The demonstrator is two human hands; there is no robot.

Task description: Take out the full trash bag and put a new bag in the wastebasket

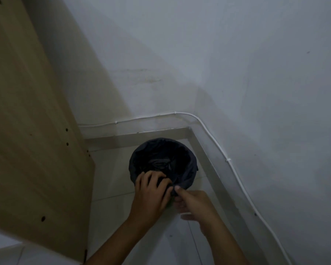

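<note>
No brand, label or legible writing is visible on any surface in the head view.

Container: one round wastebasket [189, 180] stands on the pale tiled floor [111, 188] in the corner of the room, close to the light skirting [138, 137] on both walls. It is lined with a black trash bag [161, 152], whose edge is folded over the rim all round and hangs down the outside. The bag's mouth is open. Inside, the light is poor; a crumpled grey shape lies at the bottom, probably a fold of the bag itself, though it cannot be identified with certainty.

Left hand [151, 196]: positioned at the near rim of the wastebasket, fingers curled over the edge and reaching into the mouth, pressing on the bag's plastic there.

Right hand [195, 203]: just beside the left, at the near rim. Thumb and forefinger are closed narrowly on a bunched piece of the bag at the rim's outer edge; the remaining fingers are loosely curled beneath and somewhat blurred.

Surroundings: a tan wooden panel [33, 131] with several small dark holes stands to the left of the wastebasket, apart from it. A thin white cable [214, 132], clipped at intervals, runs along the grey-white wall [218, 64] above the skirting and bends round the corner.
</note>
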